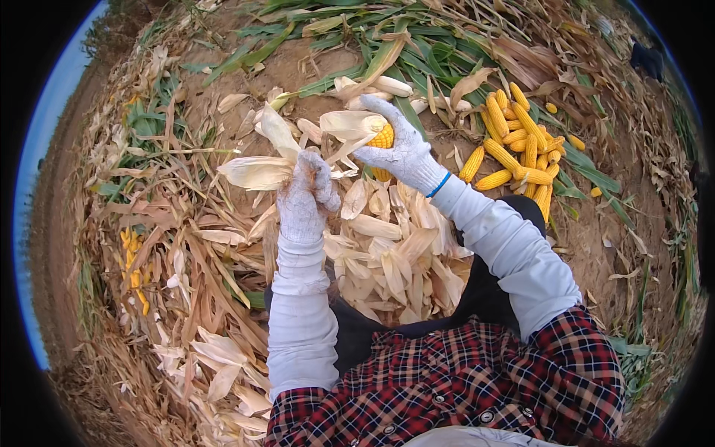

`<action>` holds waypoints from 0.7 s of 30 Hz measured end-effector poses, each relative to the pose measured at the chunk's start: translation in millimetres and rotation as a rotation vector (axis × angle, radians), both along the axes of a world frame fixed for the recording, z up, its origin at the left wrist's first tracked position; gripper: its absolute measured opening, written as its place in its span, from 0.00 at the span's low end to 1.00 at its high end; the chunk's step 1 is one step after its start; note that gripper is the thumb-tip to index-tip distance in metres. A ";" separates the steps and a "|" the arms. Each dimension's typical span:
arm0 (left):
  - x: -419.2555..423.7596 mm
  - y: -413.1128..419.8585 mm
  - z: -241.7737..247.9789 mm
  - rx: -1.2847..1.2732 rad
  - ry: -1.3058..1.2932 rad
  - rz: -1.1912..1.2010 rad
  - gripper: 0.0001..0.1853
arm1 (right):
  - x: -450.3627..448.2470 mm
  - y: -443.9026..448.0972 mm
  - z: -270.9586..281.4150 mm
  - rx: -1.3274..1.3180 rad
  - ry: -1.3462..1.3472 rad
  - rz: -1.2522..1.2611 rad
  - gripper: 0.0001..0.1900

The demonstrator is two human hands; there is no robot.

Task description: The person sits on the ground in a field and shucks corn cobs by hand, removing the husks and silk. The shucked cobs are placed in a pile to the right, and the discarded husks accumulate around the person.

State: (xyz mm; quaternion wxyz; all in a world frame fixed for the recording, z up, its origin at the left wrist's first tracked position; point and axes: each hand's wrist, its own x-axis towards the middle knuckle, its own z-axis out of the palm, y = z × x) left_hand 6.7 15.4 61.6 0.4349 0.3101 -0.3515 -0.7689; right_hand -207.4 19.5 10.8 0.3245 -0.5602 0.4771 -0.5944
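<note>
In a white knit glove, my right hand (pixel 405 150) is wrapped around a yellow ear of corn (pixel 382 137). Pale dry husk (pixel 347 124) still covers the ear's upper left side, while bare kernels show against my palm. My left hand (pixel 308 193), gloved the same way, is closed on a bunch of dry husk leaves (pixel 260 172) that spread up and to the left. Brown corn silk clings to that glove. Whether these leaves remain joined to the ear is hard to tell.
Husked yellow ears (pixel 522 145) lie heaped at the right, beside my knee. Loose husks (pixel 391 257) cover the ground between my legs. Ears in husk (pixel 391 85) and green corn leaves (pixel 430 61) lie ahead. Another group of yellow ears (pixel 134 262) is at far left.
</note>
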 end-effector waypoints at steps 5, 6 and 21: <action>-23.8 12.4 -12.8 0.200 -0.108 -0.020 0.15 | 9.1 2.3 3.3 -0.030 0.004 -0.098 0.48; -26.6 9.8 -17.5 0.234 -0.063 -0.024 0.15 | 9.8 2.4 4.2 -0.048 0.009 -0.105 0.49; -15.9 -12.3 -20.3 0.269 -0.127 0.118 0.17 | 15.8 21.0 16.1 -0.048 0.430 -0.014 0.52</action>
